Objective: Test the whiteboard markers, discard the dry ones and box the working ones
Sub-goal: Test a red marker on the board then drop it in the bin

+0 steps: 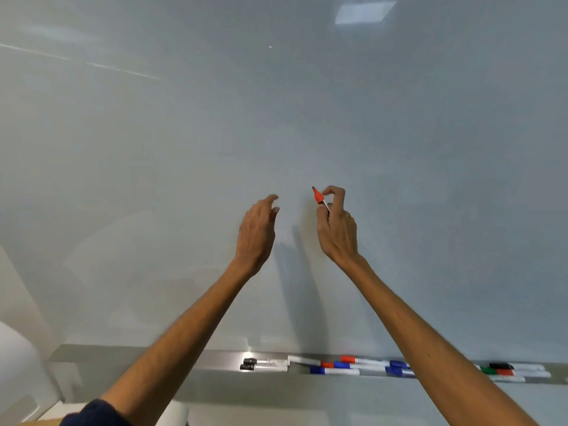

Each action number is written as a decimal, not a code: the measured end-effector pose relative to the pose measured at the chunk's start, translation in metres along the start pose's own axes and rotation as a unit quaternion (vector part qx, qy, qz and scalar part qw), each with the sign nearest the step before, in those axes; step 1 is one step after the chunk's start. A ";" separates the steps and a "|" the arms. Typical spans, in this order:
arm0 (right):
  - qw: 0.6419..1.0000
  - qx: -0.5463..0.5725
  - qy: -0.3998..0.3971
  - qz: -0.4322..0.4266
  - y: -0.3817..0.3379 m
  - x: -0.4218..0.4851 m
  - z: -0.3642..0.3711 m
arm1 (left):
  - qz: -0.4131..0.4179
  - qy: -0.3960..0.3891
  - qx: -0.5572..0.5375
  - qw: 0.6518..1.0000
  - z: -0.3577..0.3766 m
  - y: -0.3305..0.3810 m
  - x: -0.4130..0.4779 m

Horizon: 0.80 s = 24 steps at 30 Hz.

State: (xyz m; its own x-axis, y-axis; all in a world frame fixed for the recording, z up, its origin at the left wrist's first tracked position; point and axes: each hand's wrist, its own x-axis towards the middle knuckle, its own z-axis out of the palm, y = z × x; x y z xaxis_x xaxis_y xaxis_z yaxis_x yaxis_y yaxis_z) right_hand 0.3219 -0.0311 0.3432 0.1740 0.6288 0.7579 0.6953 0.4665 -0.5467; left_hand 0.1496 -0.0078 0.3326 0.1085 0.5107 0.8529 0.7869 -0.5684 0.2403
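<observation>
Testing a red marker point(319, 199): the right grip point(336, 229) pinches it before the whiteboard point(276, 118), the left grip point(256, 232) curls round what seems its cap point(271, 214). Next, the tip must stroke the board firmly.

The marker point(319, 198) barrel is hidden inside the right hand point(338, 232). The right forearm point(430, 327) covers tray markers point(396, 364) at 5 o'clock. Contents of the left hand point(256, 232): indeterminate red sliver.
</observation>
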 end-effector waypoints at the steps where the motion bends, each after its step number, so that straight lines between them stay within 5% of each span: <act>1: 0.999 -0.003 0.011 -0.035 -0.006 0.010 -0.004 | 0.011 0.019 0.007 1.000 -0.003 0.001 0.013; 4: 0.992 -0.009 0.033 -0.123 -0.022 0.040 -0.013 | 0.033 0.068 0.025 0.997 -0.010 0.003 0.051; 17: 0.976 0.106 0.050 -0.185 -0.096 0.162 -0.051 | 0.122 0.124 0.043 0.984 -0.048 0.005 0.198; 24: 0.962 0.146 0.138 -0.183 -0.116 0.184 -0.037 | 0.118 0.134 0.036 0.983 -0.041 0.007 0.227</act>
State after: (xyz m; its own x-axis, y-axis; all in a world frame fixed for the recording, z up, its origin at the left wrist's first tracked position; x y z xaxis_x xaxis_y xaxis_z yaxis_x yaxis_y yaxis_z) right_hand 0.2992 0.0081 0.5590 0.1605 0.2185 0.9625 0.5261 0.8062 -0.2707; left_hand 0.1550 0.0782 0.5471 0.1365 0.1764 0.9748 0.8016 -0.5978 -0.0041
